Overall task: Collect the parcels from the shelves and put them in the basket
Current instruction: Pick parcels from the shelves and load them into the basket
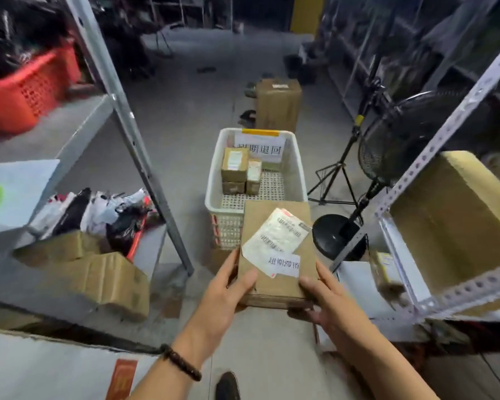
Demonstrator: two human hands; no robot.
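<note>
**Parcel in both hands, just short of the basket**

Flat brown parcel (277,284), white label (274,238) peeling on top, gripped at its near end. Left hand (228,287) curled round the near-left corner, thumb on top. Right hand (326,301) curled round the near-right corner, thumb on top, fingers underneath. Hands apart by the parcel's width, both clamped on it.

Long axis running near to far, pointing straight at the white basket (212,180) on the floor ahead. Far end overlapping the basket's near rim in this view; height above the rim hard to tell. Hands about level, neither clearly nearer the basket.

Inside the basket: a few small boxes (234,166) stacked toward the far left, a paper sign (260,148) against the far wall, bare mesh floor on the near and right side. Probably room there for the parcel laid flat, by a carry forward and a lowering over the near rim.

To the left, a grey shelf post (145,157), with bags (104,209) and cartons (98,272) on the low shelf behind it. To the right, a black fan base (335,235) just beside the basket's near-right corner, fan head (393,151) above, tripod (332,180) farther back. Near right, a perforated shelf upright (445,140) and a big carton (459,215). Beyond the basket, a tall carton (277,105) on the floor.

Nothing between parcel and basket. Closest snag probably the fan base on the right; loose label perhaps liable to catch on the rim.
</note>
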